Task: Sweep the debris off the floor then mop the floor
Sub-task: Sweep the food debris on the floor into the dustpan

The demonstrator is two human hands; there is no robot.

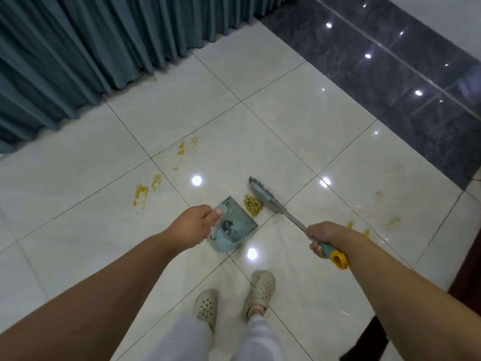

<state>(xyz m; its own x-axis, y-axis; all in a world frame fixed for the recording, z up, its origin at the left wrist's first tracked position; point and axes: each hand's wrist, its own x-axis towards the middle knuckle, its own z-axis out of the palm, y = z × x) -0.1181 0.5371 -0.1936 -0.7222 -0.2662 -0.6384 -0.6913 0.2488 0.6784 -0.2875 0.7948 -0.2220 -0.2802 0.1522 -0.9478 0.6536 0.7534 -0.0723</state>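
Left hand (194,225) grips the dustpan (231,226) handle; right hand (324,237) is wrapped round the broom (263,195) handle. The debris pile (252,205) lies on the tiled floor (299,131), between pan lip and bristles.

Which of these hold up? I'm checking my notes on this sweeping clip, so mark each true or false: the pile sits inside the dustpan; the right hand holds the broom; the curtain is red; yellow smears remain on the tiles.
1. The debris pile sits inside the dustpan. False: it lies on the floor between the pan's lip and the broom head.
2. The right hand holds the broom handle. True.
3. The curtain is red. False: it is teal.
4. Yellow smears remain on the tiles. True.
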